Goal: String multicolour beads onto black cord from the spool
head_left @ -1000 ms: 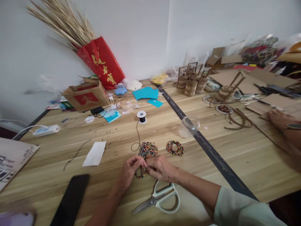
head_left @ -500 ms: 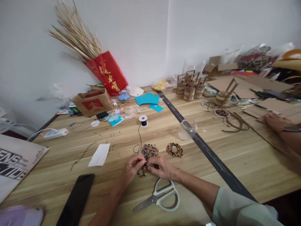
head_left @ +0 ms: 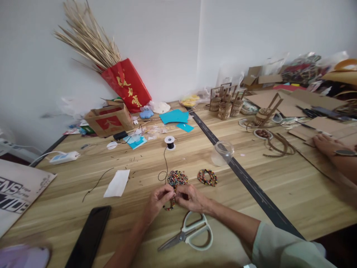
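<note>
Gripping the upper end of a small beaded loop between the fingertips of left hand and right hand, both closed and nearly touching, just on the near side of a bead pile (too small there to make out more). Hemmed in by the pile beyond and by scissors just below the right hand, with blades to the left. Roomier sideways, over surface stretching left toward the edge of a black phone and right past a coil of strung beads to a dark strip, overlapped at its border by a clear jar.
</note>
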Tool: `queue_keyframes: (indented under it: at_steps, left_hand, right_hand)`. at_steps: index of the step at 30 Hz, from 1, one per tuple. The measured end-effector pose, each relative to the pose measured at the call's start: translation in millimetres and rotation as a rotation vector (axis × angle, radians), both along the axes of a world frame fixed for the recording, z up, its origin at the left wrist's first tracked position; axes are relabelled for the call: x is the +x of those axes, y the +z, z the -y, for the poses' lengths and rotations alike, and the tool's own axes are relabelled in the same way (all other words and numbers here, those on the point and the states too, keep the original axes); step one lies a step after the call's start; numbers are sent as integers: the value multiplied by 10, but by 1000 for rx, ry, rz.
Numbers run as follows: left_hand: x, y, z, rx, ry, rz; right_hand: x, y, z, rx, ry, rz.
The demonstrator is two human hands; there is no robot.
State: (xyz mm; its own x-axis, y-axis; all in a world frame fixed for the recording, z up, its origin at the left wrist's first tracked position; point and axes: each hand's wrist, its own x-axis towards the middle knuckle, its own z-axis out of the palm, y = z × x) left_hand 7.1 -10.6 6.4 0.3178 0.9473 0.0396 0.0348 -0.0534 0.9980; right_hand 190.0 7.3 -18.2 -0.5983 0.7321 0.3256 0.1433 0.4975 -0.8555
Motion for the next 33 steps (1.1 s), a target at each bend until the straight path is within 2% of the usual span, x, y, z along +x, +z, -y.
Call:
queue_keyframes:
  at_steps: [7, 17, 20, 26, 33]
  left_hand:
    - [23, -35, 5, 20, -74, -9]
    - [25, -75, -13, 32, -90, -13]
    - [16, -66, -2, 3, -60, 2]
    - [-7, -56, 9, -44, 82, 135]
    - [-20, -128, -2, -100, -3, 141]
  right_hand:
    - [33, -14, -8, 43, 52, 77]
    - [33, -55, -22, 122, 95, 105]
    - [40, -20, -29, 53, 86, 79]
    - [67, 21, -54, -228, 107, -59]
    - [76, -23, -69, -311, 90, -144]
